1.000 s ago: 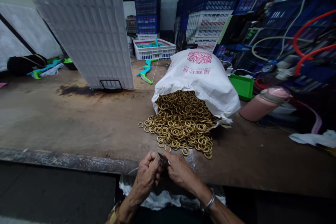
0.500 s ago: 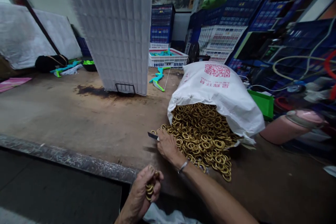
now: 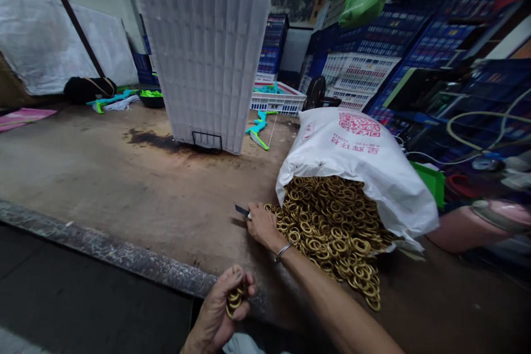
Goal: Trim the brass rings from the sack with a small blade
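My left hand (image 3: 222,301) is curled around several gold-coloured rings (image 3: 234,300), low in front of the table's edge. My right hand (image 3: 262,225), with a metal bangle on its wrist, rests at the left side of a heap of the same rings (image 3: 332,232). From its closed fingers a flat dark blade (image 3: 241,210), apparently a knife's, points left; its handle is hidden in the grip. The heap spills onto the table out of a white sack (image 3: 352,149) lying on its side with red print.
On the brown table (image 3: 103,177) a pale ribbed panel (image 3: 203,61) stands upright in a wire stand. Behind it lie a teal and green toy bow (image 3: 260,128) and a white crate (image 3: 277,100). A pink cylinder (image 3: 477,227) and a green tray (image 3: 431,182) are right of the sack.
The camera view has turned slightly left, so the table things sit further right. My right hand keeps the blade by the heap, and my left hand still holds rings, its fingers slightly shifted.
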The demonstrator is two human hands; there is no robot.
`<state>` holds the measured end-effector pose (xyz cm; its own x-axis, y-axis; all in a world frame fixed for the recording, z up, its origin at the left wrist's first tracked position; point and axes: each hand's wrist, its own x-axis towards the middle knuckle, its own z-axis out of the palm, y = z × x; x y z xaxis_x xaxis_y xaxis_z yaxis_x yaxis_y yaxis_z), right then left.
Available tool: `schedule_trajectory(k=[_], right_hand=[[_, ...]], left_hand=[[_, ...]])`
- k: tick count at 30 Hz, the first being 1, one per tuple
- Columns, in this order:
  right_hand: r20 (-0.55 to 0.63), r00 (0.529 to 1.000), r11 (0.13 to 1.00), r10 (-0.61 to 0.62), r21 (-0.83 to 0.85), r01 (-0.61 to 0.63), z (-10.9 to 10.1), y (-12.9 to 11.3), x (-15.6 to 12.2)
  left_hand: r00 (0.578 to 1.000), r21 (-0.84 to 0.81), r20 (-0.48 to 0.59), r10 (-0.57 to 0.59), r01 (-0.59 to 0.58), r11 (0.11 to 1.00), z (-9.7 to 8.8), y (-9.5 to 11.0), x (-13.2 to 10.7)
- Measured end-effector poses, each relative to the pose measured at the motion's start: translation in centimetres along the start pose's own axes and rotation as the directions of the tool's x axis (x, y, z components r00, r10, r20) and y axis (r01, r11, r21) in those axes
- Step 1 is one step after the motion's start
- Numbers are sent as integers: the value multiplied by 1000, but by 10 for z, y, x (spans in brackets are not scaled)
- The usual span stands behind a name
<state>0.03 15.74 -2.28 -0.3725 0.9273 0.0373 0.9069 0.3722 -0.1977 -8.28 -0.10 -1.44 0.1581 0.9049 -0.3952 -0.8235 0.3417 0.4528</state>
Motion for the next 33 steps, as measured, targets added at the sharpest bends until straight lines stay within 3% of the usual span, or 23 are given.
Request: schedule_trajectory(k=[6,11,17,26,33], right_hand=[[-4,993,987,-118,106,117,-18,2,-29],[-65,978,848,-200,488,206,-28,15,-79],[-69,994,708,-85,698,109,-34,32,-125],[-9,994,500,113,865,-49,-44,50,-155],[-21,991,458,129,888,-41,-45,60,-169]], left_hand=[[987,97,-122,107,-95,991,6,3,4],[959,356,-175,224,-150,922,16,-8,9],[976,597,-113,184,-81,798,21,-26,13],[992,655,-50,112,-52,754,37,-47,12],[999,702,9,47,-40,712,45,-59,10]])
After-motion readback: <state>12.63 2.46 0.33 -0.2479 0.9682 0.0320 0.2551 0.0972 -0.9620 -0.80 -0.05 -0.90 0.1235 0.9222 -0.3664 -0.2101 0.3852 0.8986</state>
